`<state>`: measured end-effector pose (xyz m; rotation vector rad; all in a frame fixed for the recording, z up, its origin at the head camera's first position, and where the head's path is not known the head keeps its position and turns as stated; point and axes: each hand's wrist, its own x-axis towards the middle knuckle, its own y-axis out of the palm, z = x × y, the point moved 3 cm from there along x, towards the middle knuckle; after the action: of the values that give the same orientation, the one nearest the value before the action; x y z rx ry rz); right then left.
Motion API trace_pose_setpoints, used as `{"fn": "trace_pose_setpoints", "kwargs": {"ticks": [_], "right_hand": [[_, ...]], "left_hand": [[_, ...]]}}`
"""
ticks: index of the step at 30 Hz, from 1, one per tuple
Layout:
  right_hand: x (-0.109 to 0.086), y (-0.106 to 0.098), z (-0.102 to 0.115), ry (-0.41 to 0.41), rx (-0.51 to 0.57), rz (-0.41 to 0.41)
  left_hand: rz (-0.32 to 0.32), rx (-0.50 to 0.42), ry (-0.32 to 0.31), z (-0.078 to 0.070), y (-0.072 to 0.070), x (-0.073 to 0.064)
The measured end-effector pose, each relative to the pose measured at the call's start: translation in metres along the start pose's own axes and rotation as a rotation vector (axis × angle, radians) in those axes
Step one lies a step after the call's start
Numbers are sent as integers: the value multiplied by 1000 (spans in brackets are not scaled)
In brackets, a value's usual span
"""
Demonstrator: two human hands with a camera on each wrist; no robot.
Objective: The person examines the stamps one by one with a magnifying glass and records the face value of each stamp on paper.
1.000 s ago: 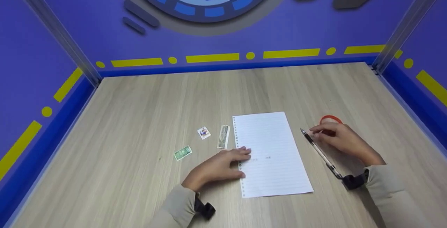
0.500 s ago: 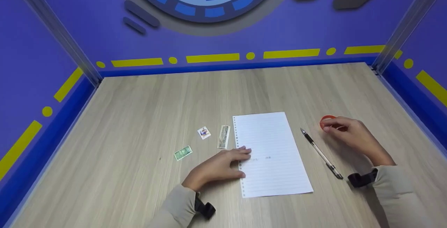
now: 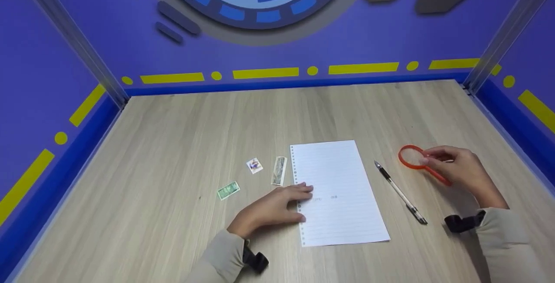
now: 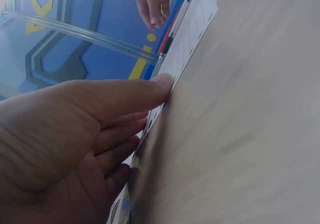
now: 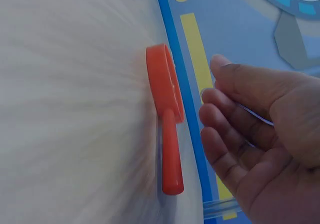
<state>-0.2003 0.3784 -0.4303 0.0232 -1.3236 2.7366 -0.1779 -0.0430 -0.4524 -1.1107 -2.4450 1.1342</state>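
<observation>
My left hand [image 3: 274, 206] rests on the left, punched edge of a lined sheet of paper [image 3: 342, 166], with its fingers and thumb spread on it. In the left wrist view the thumb lies along the paper's edge. A red-orange magnifying glass [image 3: 405, 164] lies flat on the table to the right. Over its handle [image 5: 172, 154] hovers my right hand [image 3: 466, 172], its fingers loosely bent. The right wrist view shows a gap between those fingertips and the glass. A pen [image 3: 399, 193] lies between the paper and the magnifying glass.
Left of the paper lie a green stamp [image 3: 228, 190], a small white stamp with a coloured figure [image 3: 254, 166] and a long narrow stamp [image 3: 279, 170]. Blue-purple panels [image 3: 260, 57] wall in the wooden table [image 3: 164, 153] at the back and sides.
My right hand has moved right, from near the pen tip, past the magnifying glass ring to over its handle. The glass is now mostly uncovered. My left hand stays on the paper.
</observation>
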Motion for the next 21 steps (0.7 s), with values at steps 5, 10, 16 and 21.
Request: {"fn": "trace_pose_setpoints", "kwargs": {"ticks": [5, 10, 16, 21], "right_hand": [[-1, -2, -10, 30, 8, -2], [0, 1, -17, 69, -11, 19], [2, 1, -22, 115, -46, 111], [2, 3, -20, 116, -50, 155]], "left_hand": [[-2, 11, 12, 0, 1, 1], [-2, 17, 22, 0, 1, 2], [-2, 4, 8, 1, 1, 2], [-10, -2, 18, 2, 1, 1]]}}
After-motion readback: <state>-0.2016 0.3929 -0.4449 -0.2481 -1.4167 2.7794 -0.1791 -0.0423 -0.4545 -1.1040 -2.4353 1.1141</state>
